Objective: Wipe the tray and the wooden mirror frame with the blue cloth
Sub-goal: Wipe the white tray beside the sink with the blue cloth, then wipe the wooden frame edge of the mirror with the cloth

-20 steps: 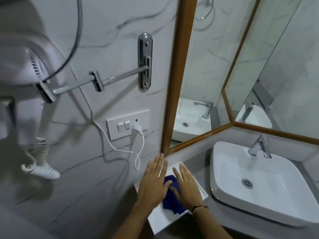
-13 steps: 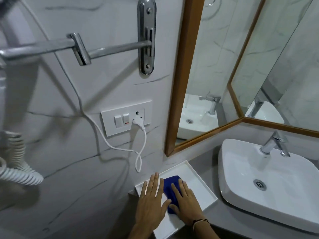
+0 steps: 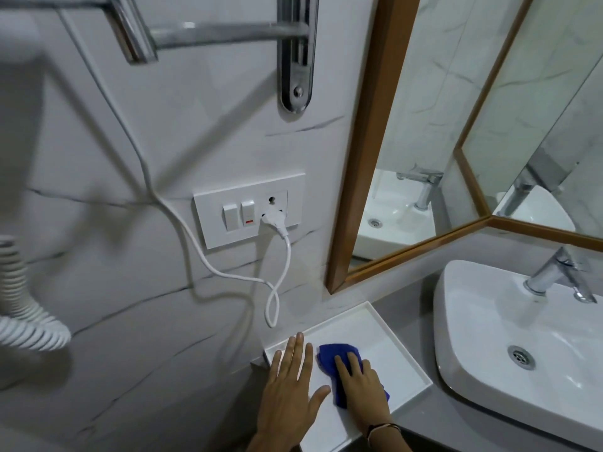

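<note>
Small blue cloth (image 3: 339, 360), bunched up, sits in the shallow white rectangular tray (image 3: 401, 347) on the grey worktop (image 3: 411, 295), just left of the white ceramic basin (image 3: 473, 321). Cloth looks soft and light, w/ no stiffness, so it probably bunches and slides unless pressed flat; best held under a flat palm, fingers spread over it, not pinched at an edge. Tray looks rigid, smooth and light, likely to skid on the worktop, hence the bracing hand.

Right hand (image 3: 362, 393): grip flat and open, fingers extended, pressing down on the cloth rather than closed round it. Left hand (image 3: 290, 396): grip released, palm down, fingers splayed on the tray's left side and rim, thumb touching the tray floor; holds nothing.

Wooden mirror frame (image 3: 362, 151), brown, stands above the tray on the marble-look wall, apart from both hands; prob. still to do. Stiff and fixed, so a firm wipe along its length should suit.
</note>
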{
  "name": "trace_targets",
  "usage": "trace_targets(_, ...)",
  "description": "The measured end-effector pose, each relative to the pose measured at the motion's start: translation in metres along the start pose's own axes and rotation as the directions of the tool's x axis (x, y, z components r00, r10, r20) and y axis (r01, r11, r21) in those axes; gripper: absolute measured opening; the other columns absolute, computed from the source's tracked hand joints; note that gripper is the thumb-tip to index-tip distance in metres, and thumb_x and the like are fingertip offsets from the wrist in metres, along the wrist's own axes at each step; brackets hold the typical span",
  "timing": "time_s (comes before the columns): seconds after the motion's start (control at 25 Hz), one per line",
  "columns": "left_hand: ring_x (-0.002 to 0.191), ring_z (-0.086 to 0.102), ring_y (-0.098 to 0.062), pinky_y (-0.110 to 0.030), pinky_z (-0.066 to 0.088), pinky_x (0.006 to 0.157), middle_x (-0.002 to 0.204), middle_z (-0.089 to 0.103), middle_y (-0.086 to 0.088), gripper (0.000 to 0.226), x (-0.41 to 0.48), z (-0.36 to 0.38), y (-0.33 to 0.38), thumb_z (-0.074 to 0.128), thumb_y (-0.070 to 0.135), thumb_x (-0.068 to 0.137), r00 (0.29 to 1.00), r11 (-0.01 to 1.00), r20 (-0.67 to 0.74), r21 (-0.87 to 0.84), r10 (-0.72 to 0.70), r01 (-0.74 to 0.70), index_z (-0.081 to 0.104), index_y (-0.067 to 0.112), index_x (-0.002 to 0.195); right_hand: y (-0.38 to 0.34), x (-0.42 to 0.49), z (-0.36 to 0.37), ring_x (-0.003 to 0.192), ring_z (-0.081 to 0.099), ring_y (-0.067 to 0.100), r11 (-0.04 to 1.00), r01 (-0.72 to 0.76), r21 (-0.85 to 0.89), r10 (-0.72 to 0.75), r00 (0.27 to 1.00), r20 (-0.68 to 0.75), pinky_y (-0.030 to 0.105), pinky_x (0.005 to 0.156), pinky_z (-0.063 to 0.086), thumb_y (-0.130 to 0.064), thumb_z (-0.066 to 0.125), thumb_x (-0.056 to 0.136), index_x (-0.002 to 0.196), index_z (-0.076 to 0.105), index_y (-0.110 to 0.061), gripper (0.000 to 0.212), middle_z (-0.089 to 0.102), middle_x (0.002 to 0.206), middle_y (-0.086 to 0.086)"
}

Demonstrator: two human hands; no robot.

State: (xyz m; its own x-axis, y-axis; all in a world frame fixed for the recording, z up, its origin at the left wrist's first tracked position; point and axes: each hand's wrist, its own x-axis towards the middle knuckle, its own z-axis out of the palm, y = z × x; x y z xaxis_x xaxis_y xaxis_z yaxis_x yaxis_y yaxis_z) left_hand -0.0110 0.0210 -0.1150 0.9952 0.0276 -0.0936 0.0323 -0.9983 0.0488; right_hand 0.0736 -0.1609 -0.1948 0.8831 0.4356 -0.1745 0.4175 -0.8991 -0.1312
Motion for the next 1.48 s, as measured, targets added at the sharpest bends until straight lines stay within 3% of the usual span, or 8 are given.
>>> trace_targets(0.08, 0.134, 0.072, -0.03, -0.04, 0.007, 0.125, 0.152, 0.07, -0.012, 0.096, -0.003, -0.028, 0.001, 0.007, 0.071, 0.109, 1.0, 1.0, 0.009, -0.011, 0.011, -0.01, 0.079, 0.015, 0.139, -0.017, -0.017, -0.029, 0.148, 0.054, 0.032, 0.999, -0.035, -0.013, 0.035, 0.998, -0.054, 0.045, 0.122, 0.052, -0.031, 0.071, 0.109, 0.175, 0.033, -0.024, 0.077, 0.033, 0.18, 0.009)
trace_targets(0.16, 0.135, 0.071, -0.029, -0.039, 0.007, 0.125, 0.153, 0.069, -0.011, 0.087, -0.006, -0.059, 0.004, 0.025, 0.072, 0.104, 0.999, 0.999, 0.004, -0.004, 0.04, -0.04, 0.079, 0.014, 0.14, -0.025, -0.032, -0.063, 0.108, 0.08, 0.034, 0.995, -0.101, -0.002, 0.101, 0.994, -0.045, 0.046, 0.086, 0.071, -0.036, 0.111, 0.06, 0.149, 0.072, -0.018, 0.099, 0.07, 0.153, 0.018)
trace_targets(0.28, 0.137, 0.07, -0.023, -0.035, 0.007, 0.126, 0.155, 0.068, -0.006, 0.081, -0.011, -0.125, 0.017, 0.039, 0.069, 0.092, 0.99, 0.992, -0.058, -0.01, 0.125, -0.126, 0.078, 0.017, 0.141, -0.034, -0.048, -0.122, 0.074, 0.082, 0.033, 0.982, -0.113, 0.154, 0.139, 0.976, -0.167, 0.042, 0.057, 0.07, -0.022, 0.116, 0.014, 0.125, 0.088, -0.015, 0.115, 0.084, 0.124, 0.019)
trace_targets(0.44, 0.149, 0.055, -0.024, -0.03, 0.016, 0.125, 0.157, 0.065, -0.006, 0.08, -0.005, -0.226, 0.043, 0.045, 0.067, 0.092, 0.935, 0.978, -0.29, 0.019, 0.206, -0.209, 0.077, 0.014, 0.143, -0.049, -0.053, -0.235, 0.086, 0.082, 0.037, 0.961, -0.045, 0.271, 0.174, 0.864, -0.472, 0.046, 0.068, 0.072, -0.013, 0.111, 0.039, 0.147, 0.062, -0.024, 0.119, 0.067, 0.146, 0.012)
trace_targets(0.6, 0.168, 0.031, -0.028, -0.04, 0.027, 0.128, 0.18, 0.033, -0.011, 0.078, 0.025, -0.329, 0.055, 0.051, 0.052, 0.106, 0.704, 0.959, -0.699, -0.093, 0.128, -0.267, 0.043, 0.008, 0.169, -0.057, -0.044, -0.344, 0.11, 0.073, 0.04, 0.962, 0.065, 0.267, 0.182, 0.575, -0.797, 0.052, 0.085, 0.069, -0.003, 0.096, 0.077, 0.158, 0.056, -0.021, 0.092, 0.062, 0.153, 0.021)
trace_targets(0.8, 0.172, 0.016, -0.031, -0.053, 0.021, 0.137, 0.185, 0.016, -0.015, 0.071, 0.069, -0.484, 0.052, 0.035, 0.045, 0.116, 0.461, 0.959, -0.887, -0.118, 0.014, -0.256, 0.027, 0.003, 0.174, -0.051, -0.026, -0.467, 0.125, 0.055, 0.038, 0.955, 0.146, 0.26, 0.207, 0.303, -0.93, 0.051, 0.098, 0.061, 0.026, 0.095, 0.06, 0.162, 0.049, -0.017, 0.12, 0.054, 0.158, 0.028)
trace_targets(1.04, 0.172, 0.009, -0.035, -0.056, 0.018, 0.139, 0.185, 0.011, -0.018, 0.071, 0.104, -0.651, 0.043, 0.034, 0.044, 0.118, 0.257, 0.995, -0.965, -0.072, -0.053, -0.065, 0.022, 0.005, 0.176, -0.06, -0.002, -0.634, 0.129, 0.055, 0.04, 0.936, 0.331, 0.12, 0.151, -0.067, -0.986, 0.047, 0.107, 0.052, 0.007, 0.066, 0.099, 0.162, 0.049, -0.015, 0.069, 0.05, 0.161, 0.028)
trace_targets(1.48, 0.171, -0.013, -0.034, -0.056, 0.006, 0.139, 0.184, -0.019, -0.018, 0.069, 0.125, -0.732, 0.028, 0.005, 0.049, 0.121, 0.195, 0.953, -0.966, 0.212, 0.17, 0.215, -0.016, 0.013, 0.176, -0.071, 0.048, -0.794, 0.139, 0.058, 0.043, 0.975, 0.22, 0.026, 0.047, -0.089, -0.995, 0.056, 0.112, 0.051, -0.036, 0.042, 0.11, 0.172, 0.046, -0.023, 0.063, 0.051, 0.169, 0.016)
